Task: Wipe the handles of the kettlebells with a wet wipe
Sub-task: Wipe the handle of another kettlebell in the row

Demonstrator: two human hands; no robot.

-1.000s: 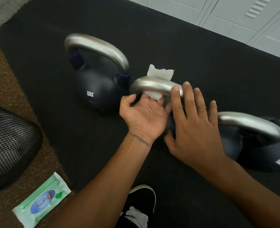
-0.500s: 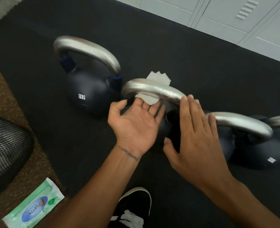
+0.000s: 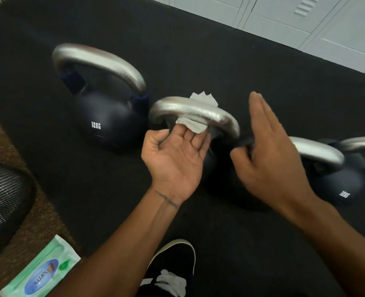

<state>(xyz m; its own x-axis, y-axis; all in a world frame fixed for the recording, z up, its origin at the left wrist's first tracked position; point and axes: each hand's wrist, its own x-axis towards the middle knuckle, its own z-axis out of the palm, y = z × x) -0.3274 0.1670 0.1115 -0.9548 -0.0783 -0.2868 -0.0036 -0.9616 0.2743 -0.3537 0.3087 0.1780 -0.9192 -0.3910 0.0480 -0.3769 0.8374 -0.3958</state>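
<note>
The left hand (image 3: 177, 155) lies palm up with its grip released. The thumb stands apart and the fingers run nearly straight under the second handle (image 3: 200, 113), their tips touching the wet wipe (image 3: 193, 125). The wipe partly covers those tips, so a light pinch cannot be ruled out, though it looks like a flat touch from below. The wet wipe is draped over this silver handle. One crumpled end hangs on the near side against the fingers, and a jagged end pokes up behind the bar.

The right hand (image 3: 269, 159) holds nothing. Its grip is released too, with the fingers straight and together, blurred, in the air just right of the second handle and in front of the third kettlebell (image 3: 338, 183).

The kettlebells stand in a row on a black mat (image 3: 220, 50). The first kettlebell (image 3: 104, 116), dark blue and marked 12KG, stands just beside the second handle. The body under that handle is mostly hidden by the two hands. Another silver handle (image 3: 363, 144) shows at the right edge.

A wipes pack (image 3: 42, 273), green and white with a blue oval label, lies flat on the brown floor (image 3: 8, 133) at lower left; whether its flap is open cannot be told. Near it is a black mesh object (image 3: 3, 204). A black shoe (image 3: 173, 262) rests on the mat between the forearms, and pale lockers (image 3: 305, 22) line the mat's far edge.
</note>
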